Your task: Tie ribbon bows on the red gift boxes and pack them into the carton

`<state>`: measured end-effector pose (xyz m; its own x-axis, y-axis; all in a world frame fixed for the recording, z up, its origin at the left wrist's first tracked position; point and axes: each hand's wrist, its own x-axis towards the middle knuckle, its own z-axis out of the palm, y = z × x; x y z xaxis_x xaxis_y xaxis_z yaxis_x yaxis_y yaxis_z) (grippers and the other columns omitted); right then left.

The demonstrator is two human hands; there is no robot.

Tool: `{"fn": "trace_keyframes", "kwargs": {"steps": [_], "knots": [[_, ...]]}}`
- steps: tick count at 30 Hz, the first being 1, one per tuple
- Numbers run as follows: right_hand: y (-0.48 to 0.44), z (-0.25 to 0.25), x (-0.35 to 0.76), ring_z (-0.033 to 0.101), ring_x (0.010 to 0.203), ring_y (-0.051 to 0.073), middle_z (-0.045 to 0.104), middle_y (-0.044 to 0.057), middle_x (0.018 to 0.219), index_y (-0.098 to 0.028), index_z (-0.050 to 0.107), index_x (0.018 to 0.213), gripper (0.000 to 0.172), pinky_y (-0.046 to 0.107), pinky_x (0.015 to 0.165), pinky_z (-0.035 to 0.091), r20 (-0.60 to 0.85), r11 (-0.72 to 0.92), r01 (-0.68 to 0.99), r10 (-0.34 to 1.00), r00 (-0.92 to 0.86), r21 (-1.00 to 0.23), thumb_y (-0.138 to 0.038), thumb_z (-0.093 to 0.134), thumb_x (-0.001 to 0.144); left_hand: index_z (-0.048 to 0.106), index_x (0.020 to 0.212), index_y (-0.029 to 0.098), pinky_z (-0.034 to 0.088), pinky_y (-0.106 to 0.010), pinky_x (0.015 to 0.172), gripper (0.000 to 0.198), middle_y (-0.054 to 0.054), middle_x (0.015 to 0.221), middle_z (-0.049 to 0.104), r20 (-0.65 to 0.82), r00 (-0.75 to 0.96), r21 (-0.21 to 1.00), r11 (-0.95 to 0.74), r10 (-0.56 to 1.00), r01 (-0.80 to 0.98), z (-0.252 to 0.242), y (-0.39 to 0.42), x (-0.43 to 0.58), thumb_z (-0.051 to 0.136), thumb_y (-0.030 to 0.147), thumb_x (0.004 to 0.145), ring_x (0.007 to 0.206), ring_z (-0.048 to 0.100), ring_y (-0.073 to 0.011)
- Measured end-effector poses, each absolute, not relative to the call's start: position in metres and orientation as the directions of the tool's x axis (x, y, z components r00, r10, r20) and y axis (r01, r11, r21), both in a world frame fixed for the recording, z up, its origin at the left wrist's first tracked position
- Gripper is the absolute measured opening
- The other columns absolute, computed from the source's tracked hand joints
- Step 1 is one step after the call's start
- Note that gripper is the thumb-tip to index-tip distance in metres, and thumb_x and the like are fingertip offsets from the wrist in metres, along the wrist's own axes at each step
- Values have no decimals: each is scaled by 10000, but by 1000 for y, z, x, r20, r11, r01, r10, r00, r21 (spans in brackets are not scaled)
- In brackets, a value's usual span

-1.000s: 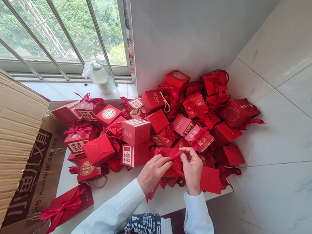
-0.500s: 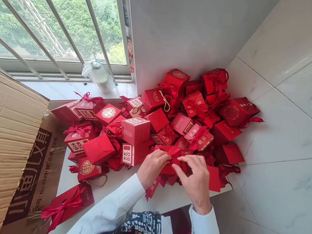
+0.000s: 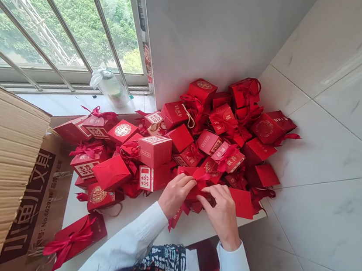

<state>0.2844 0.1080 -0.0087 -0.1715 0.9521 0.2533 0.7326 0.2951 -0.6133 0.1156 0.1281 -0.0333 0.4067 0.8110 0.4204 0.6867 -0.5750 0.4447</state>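
Note:
My left hand (image 3: 175, 194) and my right hand (image 3: 221, 208) meet over a small red gift box (image 3: 193, 198) at the near edge of a white table (image 3: 144, 219). Both hands pinch the box's red ribbon (image 3: 200, 175), which loops up between the fingertips. A ribbon tail hangs below the left hand. Behind the hands lies a heap of several red gift boxes (image 3: 156, 150) with gold or white labels and ribbon bows.
A large open cardboard carton (image 3: 2, 166) fills the left side, its flap under some boxes. A flat red box with a bow (image 3: 72, 238) lies near the front left. A plastic bag (image 3: 109, 85) sits on the window sill. Tiled wall stands right.
My right hand has dropped lower and turned over the box, its fingers now reaching toward the left hand at the ribbon. The view has shifted slightly right.

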Motion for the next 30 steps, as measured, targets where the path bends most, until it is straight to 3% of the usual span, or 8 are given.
{"fn": "trace_keyframes", "kwargs": {"steps": [4,6,9,12,22,30], "knots": [[120,1,288,551,886,202,623,52,933,-248,634,1011,189,356,801,475,342,304,708,935,-93,-638,-317,492,907,597,979,136,553,-323,745,207,-92,976,665,472,423,376,-610,774,697,-32,127,116,397,163,936,844,583,-176],[131,5,288,541,939,216,606,60,991,-274,633,1076,226,377,828,472,358,360,733,918,-169,-578,-309,490,905,601,972,138,552,-319,736,228,-94,973,666,493,420,357,-617,762,701,-32,126,117,376,156,942,830,583,-172],[147,7,286,525,933,235,619,55,950,-277,672,973,162,395,813,463,310,469,743,881,-357,-477,-299,543,877,602,973,138,549,-313,733,230,-92,976,664,499,414,353,-615,761,705,-31,126,118,375,148,943,824,581,-168],[155,5,283,527,856,222,646,31,828,-248,655,813,149,386,783,425,294,490,743,871,-394,-455,-278,531,889,605,959,141,541,-303,729,224,-84,950,660,487,415,358,-609,769,708,-32,125,118,383,170,944,819,571,-166],[148,-14,281,545,780,185,627,17,805,-216,595,801,213,336,752,392,249,351,747,935,-251,-564,-321,456,925,608,881,129,519,-283,709,252,-74,892,646,486,432,325,-616,760,717,-34,125,121,370,187,945,803,553,-166],[166,10,278,541,889,186,640,24,910,-251,673,941,199,325,803,426,168,384,645,913,-372,-661,-313,486,915,596,797,120,505,-281,658,260,-68,849,652,546,483,185,-660,685,728,-33,125,120,379,126,941,726,552,-157]]}}
